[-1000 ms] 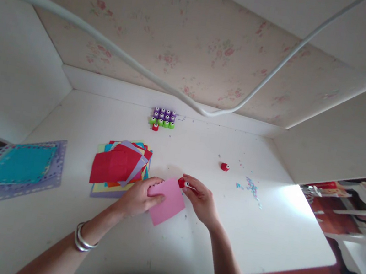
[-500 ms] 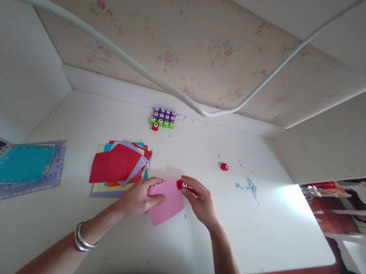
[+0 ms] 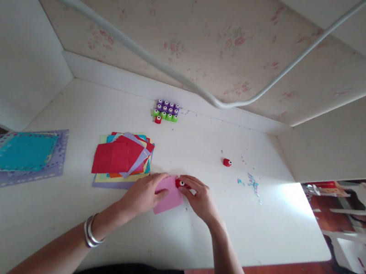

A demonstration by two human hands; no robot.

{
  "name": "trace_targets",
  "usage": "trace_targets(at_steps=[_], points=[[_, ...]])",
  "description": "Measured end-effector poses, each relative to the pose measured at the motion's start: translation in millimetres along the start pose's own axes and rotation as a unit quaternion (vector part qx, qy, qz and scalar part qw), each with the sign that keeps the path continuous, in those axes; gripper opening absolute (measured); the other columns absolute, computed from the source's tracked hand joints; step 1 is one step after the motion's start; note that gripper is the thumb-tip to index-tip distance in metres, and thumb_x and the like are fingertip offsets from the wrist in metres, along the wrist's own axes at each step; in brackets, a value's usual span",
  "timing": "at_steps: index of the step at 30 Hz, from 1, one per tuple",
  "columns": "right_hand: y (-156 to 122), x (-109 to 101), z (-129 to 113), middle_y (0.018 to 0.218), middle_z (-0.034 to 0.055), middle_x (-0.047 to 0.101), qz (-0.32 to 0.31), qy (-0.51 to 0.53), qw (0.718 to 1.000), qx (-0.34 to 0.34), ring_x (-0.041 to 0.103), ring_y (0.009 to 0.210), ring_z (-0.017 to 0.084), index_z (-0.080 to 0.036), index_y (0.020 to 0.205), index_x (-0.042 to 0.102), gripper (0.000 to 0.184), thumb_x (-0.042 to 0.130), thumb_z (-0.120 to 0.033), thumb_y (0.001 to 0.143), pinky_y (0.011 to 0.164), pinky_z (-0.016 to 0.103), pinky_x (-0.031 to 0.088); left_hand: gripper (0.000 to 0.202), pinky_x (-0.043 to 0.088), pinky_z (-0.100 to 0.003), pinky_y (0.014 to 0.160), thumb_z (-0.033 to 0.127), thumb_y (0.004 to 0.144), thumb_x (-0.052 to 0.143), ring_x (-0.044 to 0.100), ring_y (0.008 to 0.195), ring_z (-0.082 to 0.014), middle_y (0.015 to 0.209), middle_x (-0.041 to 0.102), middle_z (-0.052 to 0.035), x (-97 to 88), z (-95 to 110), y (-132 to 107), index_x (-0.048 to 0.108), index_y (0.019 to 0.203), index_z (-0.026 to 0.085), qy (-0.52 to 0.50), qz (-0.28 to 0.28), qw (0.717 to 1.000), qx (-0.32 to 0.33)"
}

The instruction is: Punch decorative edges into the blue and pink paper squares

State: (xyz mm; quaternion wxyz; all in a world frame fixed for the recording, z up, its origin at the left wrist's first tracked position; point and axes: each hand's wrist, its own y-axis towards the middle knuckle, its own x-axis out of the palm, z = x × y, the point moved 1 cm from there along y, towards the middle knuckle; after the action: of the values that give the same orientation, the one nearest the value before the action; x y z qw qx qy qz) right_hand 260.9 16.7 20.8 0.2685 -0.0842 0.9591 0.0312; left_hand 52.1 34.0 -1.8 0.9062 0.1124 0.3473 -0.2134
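My left hand point(image 3: 142, 193) grips a pink sheet of paper point(image 3: 169, 200) by its left side, thumb on top and fingers along the far edge. At the sheet's upper right corner is a small red craft paper punch point(image 3: 179, 183), held between the thumb and fingers of my right hand point(image 3: 201, 199). The punch meets the paper's edge; whether the paper sits inside its slot I cannot tell. A second red punch point(image 3: 227, 162) lies on the table beyond my right hand.
Purple and green punches point(image 3: 167, 109) stand in rows near the wall, a red punch point(image 3: 158, 119) before them. Coloured paper point(image 3: 113, 156) is piled left of my hands. Punched sheets point(image 3: 25, 154) lie far left. Paper bits point(image 3: 253, 185) are scattered right. A white cable point(image 3: 141, 51) hangs across the view.
The pink paper has tilted lower toward the table, and my left hand now covers more of it. The punch in my right hand has shifted slightly left over the corner. The camera view has moved a little.
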Motion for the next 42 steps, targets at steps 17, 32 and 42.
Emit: trace_targets(at_steps=[17,32,42], points=[[5,-10,-5,0.104,0.0042,0.072,-0.032,-0.012,0.997,0.063,0.067,0.095,0.020,-0.026,0.098,0.075,0.021,0.058,-0.034,0.088,0.076,0.030,0.056,0.038,0.028,-0.050,0.111,0.032,0.094,0.047,0.042,0.129,-0.0304,0.137,0.052,-0.0141,23.9,31,-35,0.055,0.128,0.016,0.175,0.005,0.981,0.087],[0,-7,5,0.104,0.0080,0.071,-0.017,0.047,0.990,0.135,0.069,0.086,0.020,-0.021,0.098,0.074,0.026,0.062,-0.040,0.085,0.076,0.034,0.060,0.037,0.029,-0.048,0.113,0.031,0.093,0.048,0.042,0.132,-0.0282,0.137,0.053,-0.0138,23.8,28,-34,0.057,0.127,0.017,0.130,0.011,0.986,0.104],[3,-8,5,0.102,0.0075,0.073,-0.042,0.047,0.986,0.151,0.071,0.087,0.021,-0.022,0.097,0.073,0.024,0.063,-0.041,0.085,0.076,0.034,0.060,0.036,0.029,-0.048,0.112,0.032,0.092,0.051,0.042,0.131,-0.0280,0.134,0.055,-0.0131,23.8,28,-35,0.057,0.125,0.017,0.132,0.013,0.986,0.105]])
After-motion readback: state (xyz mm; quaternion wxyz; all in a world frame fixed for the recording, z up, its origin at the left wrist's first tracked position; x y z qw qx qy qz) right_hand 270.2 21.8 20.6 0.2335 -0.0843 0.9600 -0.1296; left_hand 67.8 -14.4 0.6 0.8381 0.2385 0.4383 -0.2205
